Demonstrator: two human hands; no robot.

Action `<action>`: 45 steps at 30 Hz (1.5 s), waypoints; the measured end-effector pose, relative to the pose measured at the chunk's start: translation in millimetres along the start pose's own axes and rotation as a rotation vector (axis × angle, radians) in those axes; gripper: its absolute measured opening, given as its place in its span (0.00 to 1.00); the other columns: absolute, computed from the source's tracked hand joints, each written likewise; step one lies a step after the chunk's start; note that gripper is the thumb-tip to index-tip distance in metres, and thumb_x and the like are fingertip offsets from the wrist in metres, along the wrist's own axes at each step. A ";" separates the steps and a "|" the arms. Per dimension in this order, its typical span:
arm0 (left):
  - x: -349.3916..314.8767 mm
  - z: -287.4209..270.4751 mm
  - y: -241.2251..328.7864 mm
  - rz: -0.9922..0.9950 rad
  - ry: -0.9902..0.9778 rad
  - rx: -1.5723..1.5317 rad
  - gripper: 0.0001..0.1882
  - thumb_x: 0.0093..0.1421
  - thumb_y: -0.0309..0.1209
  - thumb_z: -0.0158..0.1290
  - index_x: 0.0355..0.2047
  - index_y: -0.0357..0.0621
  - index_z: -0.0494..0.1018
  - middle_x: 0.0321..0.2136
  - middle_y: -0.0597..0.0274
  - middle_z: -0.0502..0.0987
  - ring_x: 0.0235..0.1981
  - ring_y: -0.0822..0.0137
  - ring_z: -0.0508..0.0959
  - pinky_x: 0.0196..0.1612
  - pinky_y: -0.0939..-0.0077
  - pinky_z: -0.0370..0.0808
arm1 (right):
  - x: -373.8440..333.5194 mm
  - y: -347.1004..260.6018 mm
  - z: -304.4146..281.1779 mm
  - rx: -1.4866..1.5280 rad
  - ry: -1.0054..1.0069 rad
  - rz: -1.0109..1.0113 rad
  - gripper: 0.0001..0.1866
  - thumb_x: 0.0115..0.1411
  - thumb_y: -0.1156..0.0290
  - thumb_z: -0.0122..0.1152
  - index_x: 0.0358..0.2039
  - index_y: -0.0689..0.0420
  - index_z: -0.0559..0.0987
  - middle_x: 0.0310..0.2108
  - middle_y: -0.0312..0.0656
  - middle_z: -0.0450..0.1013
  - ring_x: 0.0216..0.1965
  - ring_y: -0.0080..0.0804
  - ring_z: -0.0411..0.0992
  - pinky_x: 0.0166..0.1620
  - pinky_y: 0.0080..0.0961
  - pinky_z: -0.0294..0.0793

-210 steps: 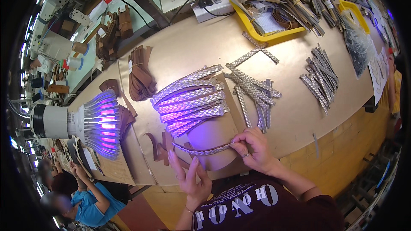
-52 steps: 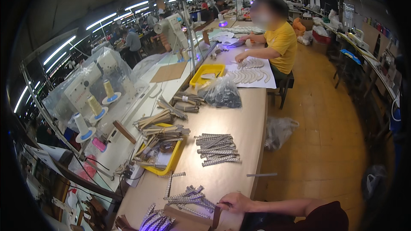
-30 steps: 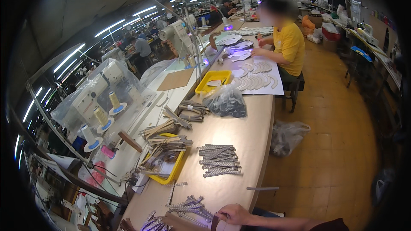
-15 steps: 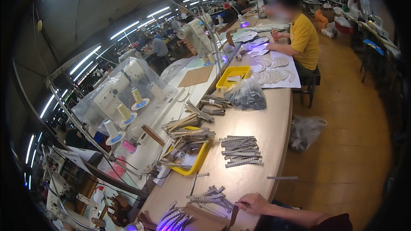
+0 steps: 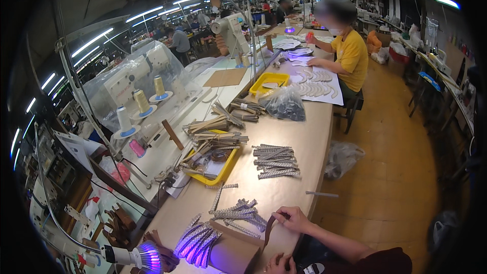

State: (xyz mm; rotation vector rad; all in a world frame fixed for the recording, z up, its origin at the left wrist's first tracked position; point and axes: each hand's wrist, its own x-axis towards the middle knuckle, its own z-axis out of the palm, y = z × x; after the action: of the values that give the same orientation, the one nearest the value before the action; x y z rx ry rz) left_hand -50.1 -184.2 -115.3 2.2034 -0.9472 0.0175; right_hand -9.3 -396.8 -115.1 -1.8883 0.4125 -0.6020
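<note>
My right hand (image 5: 291,219) pinches the upper end of a narrow dark brown strip (image 5: 268,229), which hangs in a slight curve beside a brown board-like piece (image 5: 236,249). At the lower edge, my left hand (image 5: 280,264) shows only in part. Its fingers are curled, and what they hold, if anything, is hidden. Braided grey strips lie over the brown piece in a bundle (image 5: 197,242), lit violet. Just beyond them is a loose pile of similar braided strips (image 5: 242,212). A neater stack of braided strips (image 5: 276,161) lies farther up the table.
A lamp (image 5: 139,257) shines violet at the lower left. Bundled strips fill a yellow tray (image 5: 223,176). One grey strip (image 5: 322,194) juts over the table edge. Farther off are a bag of dark pieces (image 5: 286,105) and a co-worker in yellow (image 5: 352,53). Covered sewing machines (image 5: 137,73) stand left.
The view has shifted, so the table sits farther left and higher. My left hand and the lamp have come into view below. My right hand still pinches the brown strip.
</note>
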 end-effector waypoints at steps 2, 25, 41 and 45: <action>0.1 -1.0 -5.3 0.030 -0.021 -0.067 0.10 0.55 0.31 0.59 0.39 0.51 0.78 0.43 0.55 0.75 0.46 0.51 0.74 0.47 0.56 0.72 | -0.8 -1.9 0.5 -0.014 0.005 0.011 0.12 0.63 0.65 0.61 0.32 0.63 0.80 0.15 0.39 0.70 0.17 0.19 0.63 0.23 0.21 0.65; 32.9 -82.0 1.5 -0.579 -0.608 -1.354 0.19 0.64 0.41 0.50 0.48 0.40 0.74 0.50 0.51 0.75 0.52 0.58 0.73 0.55 0.60 0.66 | 2.6 -0.8 -5.6 -0.064 -0.146 0.079 0.11 0.63 0.65 0.61 0.33 0.62 0.81 0.19 0.33 0.72 0.22 0.14 0.65 0.26 0.18 0.67; 53.3 -128.7 34.2 -0.398 -0.570 -1.434 0.29 0.67 0.50 0.44 0.51 0.33 0.71 0.52 0.46 0.74 0.55 0.53 0.72 0.60 0.58 0.61 | 11.2 -19.0 -14.9 0.093 -0.129 0.033 0.11 0.62 0.70 0.61 0.25 0.63 0.78 0.19 0.34 0.72 0.23 0.16 0.66 0.28 0.18 0.67; 45.9 -171.1 46.3 -0.290 -0.304 -1.319 0.33 0.67 0.53 0.41 0.51 0.30 0.70 0.53 0.43 0.73 0.55 0.50 0.72 0.62 0.56 0.60 | 27.3 -44.1 -19.0 0.231 -0.153 -0.045 0.10 0.60 0.72 0.61 0.24 0.63 0.78 0.20 0.36 0.73 0.23 0.18 0.67 0.29 0.18 0.68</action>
State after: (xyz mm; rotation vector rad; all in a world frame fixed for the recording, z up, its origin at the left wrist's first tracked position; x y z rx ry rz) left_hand -2.3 -127.2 52.0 1.0674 -0.4892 -0.8464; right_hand 2.0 -409.1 -62.6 -1.7119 0.1922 -0.5076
